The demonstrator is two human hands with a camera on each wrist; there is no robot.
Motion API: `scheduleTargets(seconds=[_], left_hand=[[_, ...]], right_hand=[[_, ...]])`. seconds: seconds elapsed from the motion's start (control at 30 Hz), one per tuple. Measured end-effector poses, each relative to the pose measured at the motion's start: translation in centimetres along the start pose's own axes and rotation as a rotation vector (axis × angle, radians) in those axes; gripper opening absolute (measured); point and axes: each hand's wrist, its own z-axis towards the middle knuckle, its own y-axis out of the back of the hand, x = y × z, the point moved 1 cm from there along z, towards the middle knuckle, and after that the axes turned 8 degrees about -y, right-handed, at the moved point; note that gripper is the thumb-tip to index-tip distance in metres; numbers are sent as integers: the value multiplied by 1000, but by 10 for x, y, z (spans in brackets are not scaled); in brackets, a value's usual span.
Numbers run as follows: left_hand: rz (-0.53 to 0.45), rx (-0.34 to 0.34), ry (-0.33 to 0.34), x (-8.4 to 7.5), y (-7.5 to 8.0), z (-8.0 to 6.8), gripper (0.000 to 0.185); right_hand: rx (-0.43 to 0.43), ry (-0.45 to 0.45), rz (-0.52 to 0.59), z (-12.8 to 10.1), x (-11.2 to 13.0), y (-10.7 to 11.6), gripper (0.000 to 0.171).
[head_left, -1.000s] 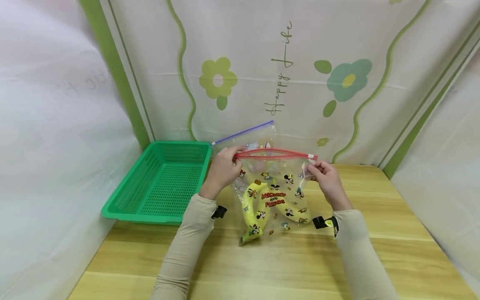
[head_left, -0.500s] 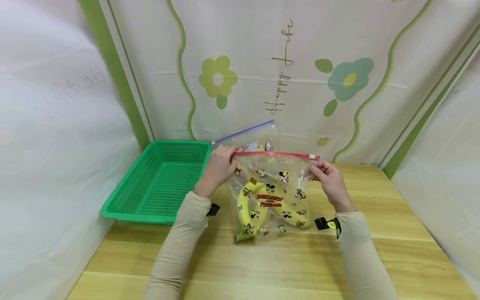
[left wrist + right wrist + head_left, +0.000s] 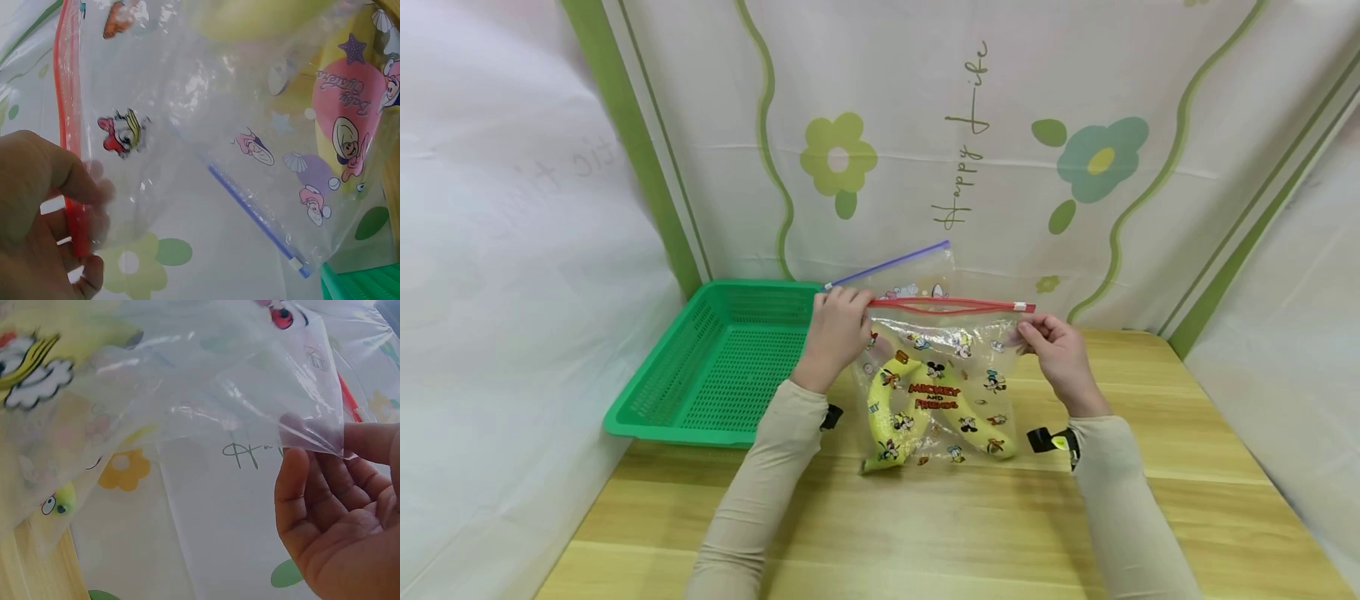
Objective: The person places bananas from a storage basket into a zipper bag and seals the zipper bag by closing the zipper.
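A clear slider zip bag [image 3: 936,398] with cartoon prints hangs between both hands in the head view. Its red zip strip [image 3: 951,306] runs along the top, slightly parted in the middle, with the white slider [image 3: 1020,307] near the right end. Through the plastic show two yellow bananas [image 3: 883,417], low in the bag. My left hand [image 3: 837,333] grips the left end of the red strip, thumb and fingers on either side of it in the left wrist view. My right hand [image 3: 1062,358] pinches the bag's right edge just below the slider.
Behind, a second clear bag with a purple zip strip [image 3: 887,265] stands near the printed curtain [image 3: 910,100], something yellow inside it in the left wrist view. A green slotted basket [image 3: 715,437] sits to the left on the wooden table [image 3: 955,533].
The bag's lower part has shifted a little left and up. Its mouth looked parted, then flat, and now shows a narrow gap. Both hands keep their grips.
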Motion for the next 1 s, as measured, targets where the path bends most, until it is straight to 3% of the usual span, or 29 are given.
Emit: scheduleTargets(seconds=[0.17,0.4,0.63,0.7,0.87,1.0], left_hand=[[55,108,73,-8,-2,7,33],[-72,281,25,-26,-3,18,55],[-130,301,-33,-40,-8,30,76],[-145,292,-42,-43,-11,33,70],[-199,283,-82,-50,-15,38,31],[-273,320,-137,-56,-20,41,32]], right_hand=[[23,27,13,2,1,-5,16],[38,38,-19,5,0,-6,14],[48,16,-53,5,1,-6,14],[49,4,-54,5,2,-6,14],[79,-21,-34,5,0,-7,15],[92,-22,-35,6,-2,-7,17]])
